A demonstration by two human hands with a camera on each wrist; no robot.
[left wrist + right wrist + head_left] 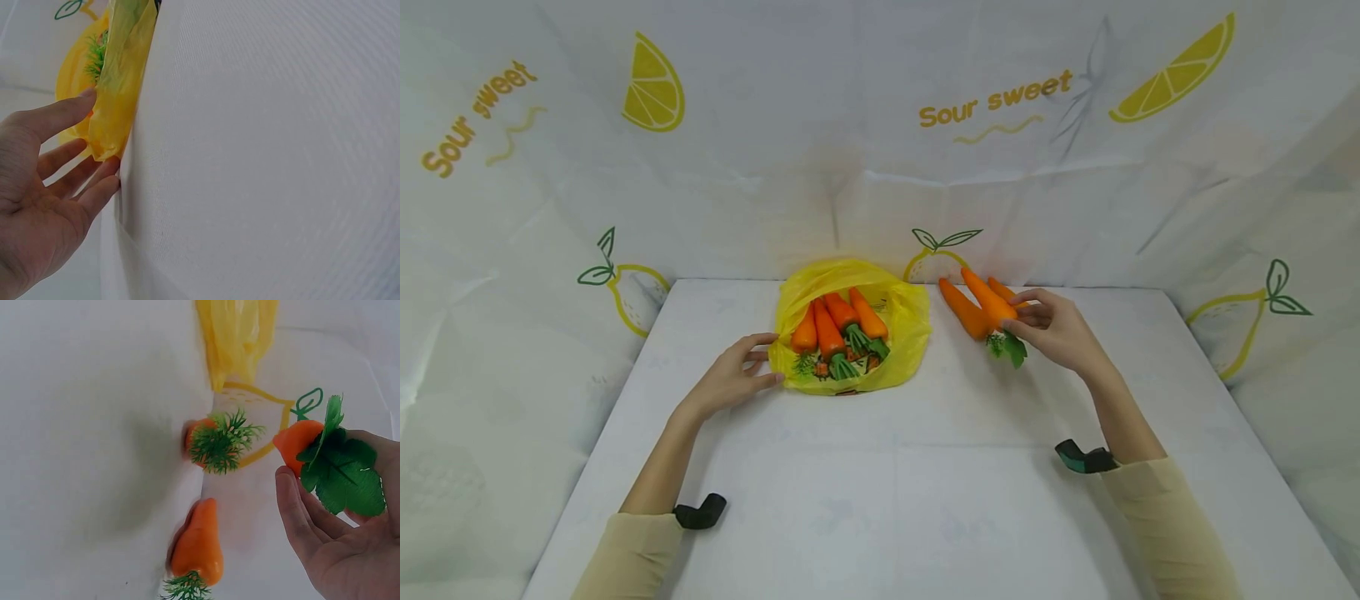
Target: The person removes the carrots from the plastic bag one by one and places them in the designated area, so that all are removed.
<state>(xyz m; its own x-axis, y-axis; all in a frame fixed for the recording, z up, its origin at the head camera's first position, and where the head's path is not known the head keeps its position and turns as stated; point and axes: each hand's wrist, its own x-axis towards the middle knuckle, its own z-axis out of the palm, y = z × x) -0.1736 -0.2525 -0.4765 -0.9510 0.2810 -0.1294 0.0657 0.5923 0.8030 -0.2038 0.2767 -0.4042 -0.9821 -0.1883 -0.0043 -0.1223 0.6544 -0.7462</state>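
Observation:
A yellow plastic bag point(913, 325) lies at the back of the table, its mouth spread wide. Several orange carrots point(829, 327) with green tops sit inside it. My left hand point(730, 382) is at the bag's left edge, thumb and fingers spread and touching the plastic. To the right of the bag, my right hand point(1062, 329) grips a carrot point(987, 298) near its leafy end; the right wrist view shows it raised off the table, its broad green leaves point(347, 475) toward the palm. Two more carrots lie there, one left of the held carrot point(961, 310), one partly hidden behind it point(1000, 290).
The white table point(880, 500) meets a white cloth backdrop point(790, 167) printed with lemons right behind the bag and carrots. Black wrist cameras point(702, 512) are strapped on both forearms.

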